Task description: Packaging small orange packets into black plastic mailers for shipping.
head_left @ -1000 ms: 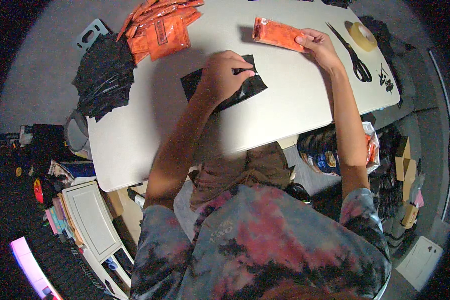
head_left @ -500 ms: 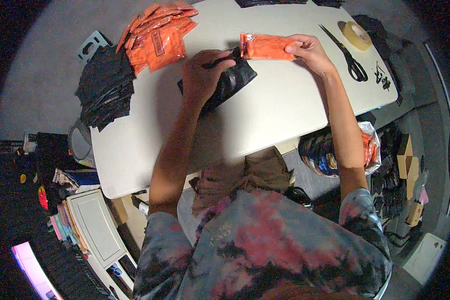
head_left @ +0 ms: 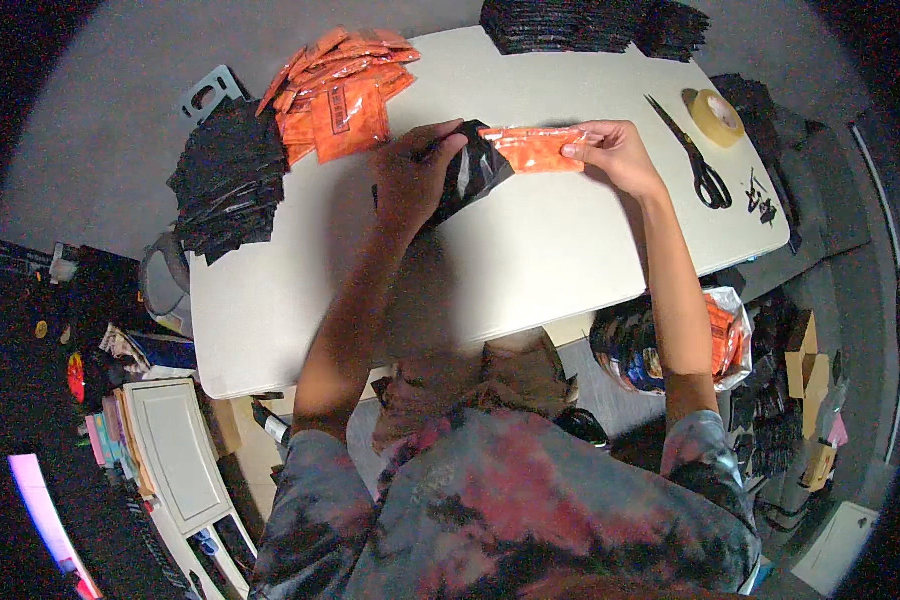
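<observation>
Over the middle of the white table, my left hand [head_left: 417, 178] pinches a black plastic bag [head_left: 478, 172] by its upper edge. An orange packet in clear plastic [head_left: 535, 150] is held by its right end between the thumb and fingers of my right hand [head_left: 615, 158]. The packet's left end meets the bag's opening and appears to lie partly inside it. More orange packets [head_left: 350, 115] are heaped at the far left of the table. Beside them, nearer me, lies a stack of flat black bags [head_left: 228, 185].
Black scissors [head_left: 705, 175], a roll of yellowish tape [head_left: 718, 118] and small black scraps [head_left: 761, 198] lie at the table's right. Black bundles [head_left: 560, 28] line the far edge. Below the right side stands a white bag [head_left: 738, 345] with orange packets. A white cabinet [head_left: 177, 450] is lower left.
The orange packet's left end has moved from above the black bag into its opening. The whole scene sits lower in the picture, and more of the far black bundles shows.
</observation>
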`<act>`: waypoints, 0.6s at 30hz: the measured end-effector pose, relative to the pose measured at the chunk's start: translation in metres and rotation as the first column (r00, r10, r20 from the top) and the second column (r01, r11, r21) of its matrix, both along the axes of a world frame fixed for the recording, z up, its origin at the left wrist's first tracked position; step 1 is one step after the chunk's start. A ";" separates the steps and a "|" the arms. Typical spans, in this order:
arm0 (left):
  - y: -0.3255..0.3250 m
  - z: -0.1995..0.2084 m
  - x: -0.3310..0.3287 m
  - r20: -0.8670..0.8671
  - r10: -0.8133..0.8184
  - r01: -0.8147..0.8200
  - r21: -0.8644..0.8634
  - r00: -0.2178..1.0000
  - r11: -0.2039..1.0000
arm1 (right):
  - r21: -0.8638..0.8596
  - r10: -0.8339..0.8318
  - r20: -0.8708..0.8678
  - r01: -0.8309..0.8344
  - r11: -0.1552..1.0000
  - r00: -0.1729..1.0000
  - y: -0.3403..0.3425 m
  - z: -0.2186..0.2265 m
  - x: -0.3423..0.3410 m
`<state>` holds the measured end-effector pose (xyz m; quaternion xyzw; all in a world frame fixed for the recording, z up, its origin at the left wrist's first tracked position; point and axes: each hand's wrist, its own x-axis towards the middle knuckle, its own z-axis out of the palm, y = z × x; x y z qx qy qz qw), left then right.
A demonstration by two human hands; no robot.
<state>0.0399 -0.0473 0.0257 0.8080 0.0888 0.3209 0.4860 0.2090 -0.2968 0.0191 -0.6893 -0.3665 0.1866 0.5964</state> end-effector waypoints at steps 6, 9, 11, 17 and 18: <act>-0.007 0.009 0.008 0.038 -0.113 0.100 0.241 0.993 0.965 | 0.028 -0.006 0.075 0.004 1.000 0.997 0.000 -0.001 0.000; -0.015 0.017 0.009 0.055 -0.104 0.069 0.444 0.993 0.893 | -0.082 -0.057 0.042 0.060 0.995 0.998 -0.001 0.008 -0.001; -0.020 0.017 0.010 0.085 -0.126 0.078 0.434 0.988 0.897 | -0.119 -0.062 0.037 0.066 0.991 0.997 -0.001 0.016 -0.005; -0.009 0.032 0.035 0.043 -0.246 0.198 0.469 0.968 0.861 | 0.026 -0.089 0.150 0.086 0.996 0.985 0.004 0.007 -0.008; -0.004 0.035 0.039 -0.013 -0.273 0.248 0.462 0.962 0.852 | 0.098 -0.094 0.214 0.074 0.992 0.972 0.004 0.004 -0.005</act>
